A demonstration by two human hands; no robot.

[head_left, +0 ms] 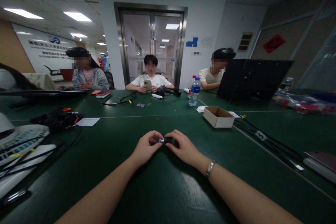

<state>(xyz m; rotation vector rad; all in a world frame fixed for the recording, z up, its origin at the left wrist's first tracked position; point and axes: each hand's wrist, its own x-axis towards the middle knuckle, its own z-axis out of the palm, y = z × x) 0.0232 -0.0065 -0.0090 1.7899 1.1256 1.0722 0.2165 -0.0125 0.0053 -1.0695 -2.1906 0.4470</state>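
Observation:
Both hands meet over the green table, around a small black stick with a shiny silver end (pixel 166 140); its exact kind is too small to tell. My left hand (pixel 146 147) pinches the silver end between thumb and fingers. From the other side, my right hand (pixel 186 149) grips the black end, with the fingers curled and partly covering it. The stick lies roughly level between the fingertips. A metal band (pixel 210 168) circles my right wrist.
An open cardboard box (pixel 219 119) sits right of my hands, near black cables (pixel 265 140) and a water bottle (pixel 194 92). At left are a white fan (pixel 25 140) and tangled black cords (pixel 56 120). Three people sit across the table; one holds a phone (pixel 147 84).

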